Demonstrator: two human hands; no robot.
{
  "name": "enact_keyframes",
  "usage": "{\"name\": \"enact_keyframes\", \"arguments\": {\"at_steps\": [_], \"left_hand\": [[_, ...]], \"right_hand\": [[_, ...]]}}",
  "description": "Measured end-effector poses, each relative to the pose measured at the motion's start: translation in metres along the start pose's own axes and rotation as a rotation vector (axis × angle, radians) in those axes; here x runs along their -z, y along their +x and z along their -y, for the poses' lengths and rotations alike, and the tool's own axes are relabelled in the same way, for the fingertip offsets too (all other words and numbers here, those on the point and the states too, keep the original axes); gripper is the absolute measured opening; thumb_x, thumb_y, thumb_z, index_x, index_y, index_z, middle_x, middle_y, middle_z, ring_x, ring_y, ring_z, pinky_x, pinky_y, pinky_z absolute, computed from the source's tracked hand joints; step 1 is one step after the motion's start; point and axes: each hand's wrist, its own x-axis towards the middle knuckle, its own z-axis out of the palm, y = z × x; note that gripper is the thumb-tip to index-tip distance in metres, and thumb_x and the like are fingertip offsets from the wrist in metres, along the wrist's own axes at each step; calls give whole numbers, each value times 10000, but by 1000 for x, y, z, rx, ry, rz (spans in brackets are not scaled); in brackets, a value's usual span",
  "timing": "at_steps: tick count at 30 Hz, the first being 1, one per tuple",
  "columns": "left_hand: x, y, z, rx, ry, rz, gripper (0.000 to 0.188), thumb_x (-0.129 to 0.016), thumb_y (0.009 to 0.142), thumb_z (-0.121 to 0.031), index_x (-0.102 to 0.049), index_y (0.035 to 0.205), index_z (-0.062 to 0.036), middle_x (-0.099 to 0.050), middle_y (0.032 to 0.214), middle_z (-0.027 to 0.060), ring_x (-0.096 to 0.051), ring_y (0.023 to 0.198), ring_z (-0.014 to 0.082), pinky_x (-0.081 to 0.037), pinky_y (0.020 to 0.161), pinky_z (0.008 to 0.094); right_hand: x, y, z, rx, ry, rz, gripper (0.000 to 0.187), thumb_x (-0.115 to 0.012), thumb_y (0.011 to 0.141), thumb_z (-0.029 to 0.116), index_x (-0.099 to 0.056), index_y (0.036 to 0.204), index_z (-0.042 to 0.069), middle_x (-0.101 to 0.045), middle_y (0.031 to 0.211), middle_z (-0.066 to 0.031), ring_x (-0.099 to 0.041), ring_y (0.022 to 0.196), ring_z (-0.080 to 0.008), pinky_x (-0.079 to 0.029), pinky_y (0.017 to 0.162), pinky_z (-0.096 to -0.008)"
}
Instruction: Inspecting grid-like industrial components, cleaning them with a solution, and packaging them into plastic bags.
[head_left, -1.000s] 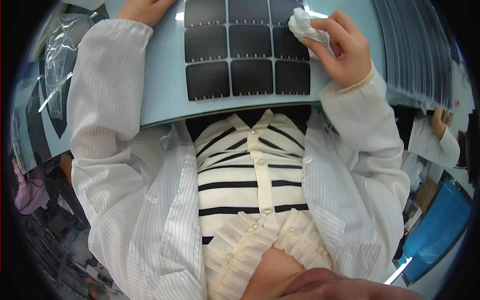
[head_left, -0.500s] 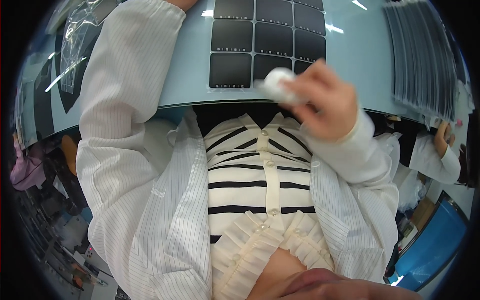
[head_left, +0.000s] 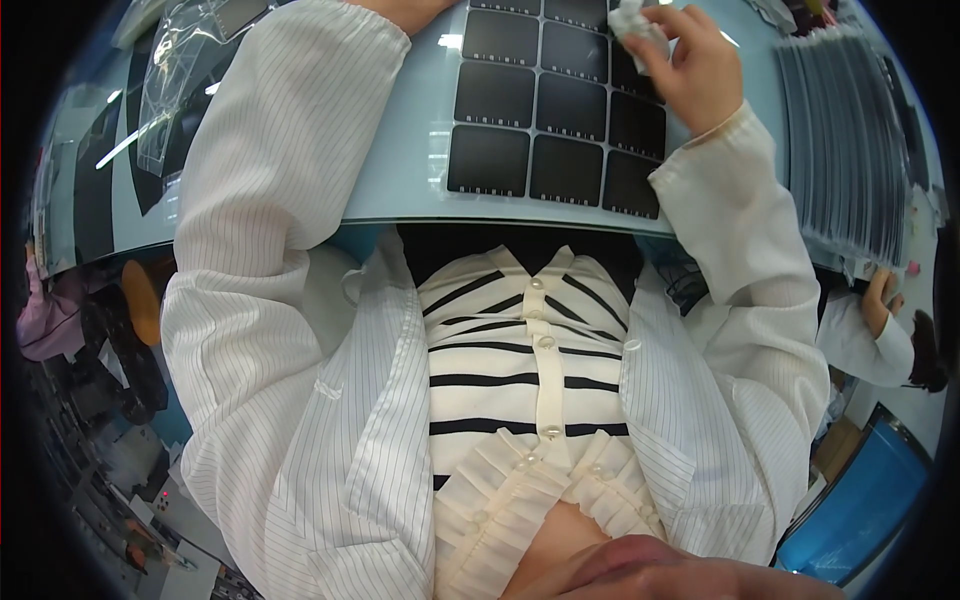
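A sheet of dark, rounded-corner rectangular panels [head_left: 492,160] in a grid of rows lies on the glass-topped table in front of me, its far end cut off by the upper edge. My right hand [head_left: 698,78] pinches a crumpled white wipe [head_left: 634,28] over the far right column of panels. Part of the panel below the wipe is hidden by it and the fingers. My left hand [head_left: 408,12] is at the upper edge, left of the sheet; only its wrist and back show, and its fingers are out of the picture.
A thick stack of dark sheets [head_left: 845,150] with clear edges stands on the right of the table [head_left: 400,185]. Clear plastic film [head_left: 170,95] and dark pieces lie at the left. Another person's arm [head_left: 870,345] shows at far right, beside a blue panel [head_left: 860,500].
My right hand has moved with the wipe from the near edge of the sheet to farther up its right side. The sheet now sits slightly slanted and a little more to the right.
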Motion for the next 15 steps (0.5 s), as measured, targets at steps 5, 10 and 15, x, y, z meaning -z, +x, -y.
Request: {"name": "enact_keyframes", "arguments": {"at_steps": [5,10,15], "left_hand": [[0,-7,-6,-16,31,11,618,-580,828,-94,-315,1381,-24,-481,1281,202,-433,1204,352,-320,1035,376],[-3,-2,-12,-8,-9,-16,566,-531,838,-42,-333,1367,-13,-495,1266,206,-446,1196,347,-325,1034,374],[-5,-1,-16,77,-99,-72,514,-478,851,1,-357,1350,-6,-539,1219,199,-496,1158,335,-359,1008,359]], "right_hand": [[-26,-35,63,575,221,274,331,-721,673,65,-643,993,97,-533,806,-75,-581,621,-219,-469,506,-283],[-43,31,-9,137,302,262,282,-713,708,86,-623,974,59,-573,850,-101,-601,684,-250,-491,589,-319],[-51,35,2,253,35,-1,248,-684,747,187,-634,980,116,-633,827,-118,-637,695,-311,-521,636,-401]]}}
